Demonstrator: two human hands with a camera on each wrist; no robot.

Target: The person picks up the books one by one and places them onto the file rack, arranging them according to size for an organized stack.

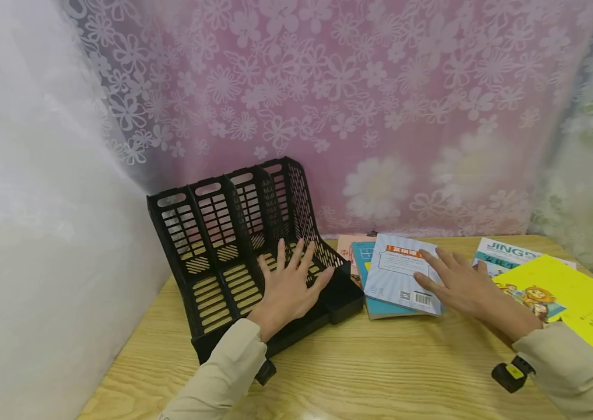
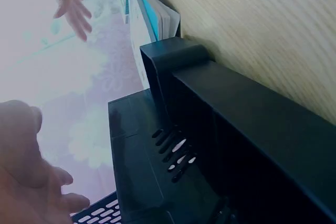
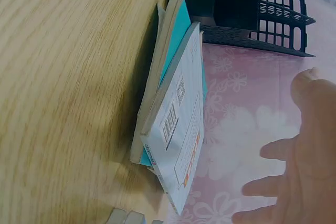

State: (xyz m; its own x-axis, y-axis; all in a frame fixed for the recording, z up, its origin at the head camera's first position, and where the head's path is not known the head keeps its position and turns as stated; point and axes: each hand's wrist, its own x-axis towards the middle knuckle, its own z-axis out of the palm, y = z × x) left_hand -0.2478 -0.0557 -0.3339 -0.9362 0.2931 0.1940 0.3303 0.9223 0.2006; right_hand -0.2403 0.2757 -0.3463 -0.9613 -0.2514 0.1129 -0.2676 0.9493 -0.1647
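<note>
My left hand (image 1: 288, 291) is held with fingers spread in front of a black slotted file rack (image 1: 212, 256), overlapping its right compartments in the head view. My right hand (image 1: 464, 286) reaches out, fingers apart and holding nothing, over the right edge of a small pile of books. On top of that pile lies a light blue-white book (image 1: 401, 271) with a barcode and an orange title. Below it a turquoise book (image 1: 380, 310) shows along the edge. In the right wrist view a gap shows between the right hand (image 3: 310, 156) and the pile.
A yellow book (image 1: 585, 297) with a cartoon lion lies at the right, over a white-and-green book (image 1: 501, 254) and others. A pinkish book (image 1: 345, 248) peeks out behind the middle pile. Flowered pink curtain (image 1: 327, 105) hangs behind the wooden table (image 1: 380, 373); a white wall stands at left.
</note>
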